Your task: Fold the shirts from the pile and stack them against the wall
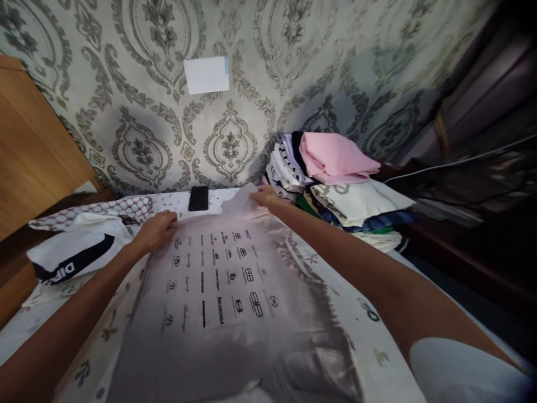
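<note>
A grey garment (pixel 193 347) with rows of black printed logos lies spread over a white patterned cloth. At its far left corner, my left hand (pixel 161 228) has its fingers closed on the edge. My right hand (pixel 265 197) pinches the garment's far right part, where pale grey fabric is bunched up. The garment's near right side is creased and shows a ruffled edge. Just beyond the garment, between my two hands, lies a black phone (pixel 198 198).
Folded clothes with a pink piece (pixel 335 157) on top are piled at the right. White clothing (pixel 78 252) and a red-patterned cloth (pixel 96 211) lie at the left, near a wooden panel (pixel 37 134). A patterned wall (pixel 230 129) bounds the far side.
</note>
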Available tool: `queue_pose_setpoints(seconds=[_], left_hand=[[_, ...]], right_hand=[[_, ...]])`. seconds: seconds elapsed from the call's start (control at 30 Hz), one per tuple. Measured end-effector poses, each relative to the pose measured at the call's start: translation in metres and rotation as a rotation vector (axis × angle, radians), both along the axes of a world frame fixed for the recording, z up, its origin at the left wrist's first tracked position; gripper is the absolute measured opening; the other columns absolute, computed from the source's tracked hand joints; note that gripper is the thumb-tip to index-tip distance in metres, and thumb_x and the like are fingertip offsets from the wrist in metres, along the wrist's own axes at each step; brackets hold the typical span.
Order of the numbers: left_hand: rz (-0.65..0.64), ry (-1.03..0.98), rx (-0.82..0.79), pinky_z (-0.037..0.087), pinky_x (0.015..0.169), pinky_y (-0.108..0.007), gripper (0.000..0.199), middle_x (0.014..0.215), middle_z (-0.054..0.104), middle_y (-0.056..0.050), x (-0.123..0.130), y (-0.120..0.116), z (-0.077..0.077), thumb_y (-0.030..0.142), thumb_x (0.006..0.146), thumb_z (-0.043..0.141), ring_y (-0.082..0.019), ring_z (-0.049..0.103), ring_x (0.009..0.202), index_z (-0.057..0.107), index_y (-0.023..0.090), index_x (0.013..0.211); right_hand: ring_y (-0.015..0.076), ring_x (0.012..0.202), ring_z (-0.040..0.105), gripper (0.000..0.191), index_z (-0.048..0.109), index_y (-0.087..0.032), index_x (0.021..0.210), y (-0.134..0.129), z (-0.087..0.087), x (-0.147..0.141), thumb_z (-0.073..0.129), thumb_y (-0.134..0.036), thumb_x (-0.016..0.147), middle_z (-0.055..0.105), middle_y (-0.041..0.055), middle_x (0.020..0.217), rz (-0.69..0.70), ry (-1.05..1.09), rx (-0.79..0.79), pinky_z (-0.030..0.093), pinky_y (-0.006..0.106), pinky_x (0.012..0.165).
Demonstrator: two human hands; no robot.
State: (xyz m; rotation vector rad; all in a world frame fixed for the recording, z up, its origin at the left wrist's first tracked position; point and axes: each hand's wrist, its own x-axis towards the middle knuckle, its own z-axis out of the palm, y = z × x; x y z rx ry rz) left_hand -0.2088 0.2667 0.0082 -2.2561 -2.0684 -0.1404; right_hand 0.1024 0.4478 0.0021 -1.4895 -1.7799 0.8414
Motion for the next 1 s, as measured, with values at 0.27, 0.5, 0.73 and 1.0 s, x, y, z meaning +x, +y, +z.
queue_pose_setpoints(seconds=[0.27, 0.5, 0.73, 1.0], left_hand=[[-0.119, 0.020, 0.157, 0.048, 0.088, -0.042, 0.026, 0.103, 0.069, -0.012, 0.018, -0.091, -0.006, 0.022, 0.088, 0.040, -0.030, 0.064, 0.098, 0.063, 0.022, 0.099], [-0.134, 0.067, 0.200, 0.051, 0.090, -0.046, 0.037, 0.102, 0.072, -0.012, 0.012, -0.114, -0.039, 0.021, 0.089, 0.035, -0.031, 0.066, 0.100, 0.071, 0.023, 0.097], [-0.053, 0.097, 0.226, 0.054, 0.087, -0.043, 0.041, 0.109, 0.071, -0.012, 0.016, -0.118, -0.039, 0.022, 0.092, 0.032, -0.029, 0.066, 0.102, 0.072, 0.022, 0.101], [0.054, 0.011, 0.232, 0.054, 0.087, -0.039, 0.034, 0.109, 0.069, -0.011, 0.008, -0.128, -0.035, 0.021, 0.089, 0.037, -0.028, 0.064, 0.107, 0.069, 0.022, 0.100]], right_hand=[[0.0136, 0.065, 0.054, 0.014, 0.056, -0.021, 0.076, -0.144, -0.004, 0.086, 0.065, -0.031, 0.077, 0.058, -0.0023, 0.068, 0.247, 0.271, 0.225, 0.044, 0.025, 0.060], [0.0163, 0.073, 0.057, 0.010, 0.057, -0.021, 0.077, -0.218, -0.044, 0.111, 0.060, -0.030, 0.082, 0.058, -0.0011, 0.075, 0.317, 0.119, 0.199, 0.045, 0.028, 0.067], [0.0172, 0.073, 0.061, 0.031, 0.071, -0.021, 0.106, -0.208, -0.045, 0.114, 0.065, -0.041, 0.083, 0.068, 0.0007, 0.081, 0.319, 0.124, 0.132, 0.049, 0.030, 0.070], [0.0178, 0.080, 0.064, 0.015, 0.069, -0.021, 0.073, -0.216, -0.037, 0.133, 0.058, -0.028, 0.081, 0.071, 0.0042, 0.085, 0.488, 0.176, 0.183, 0.050, 0.030, 0.075]])
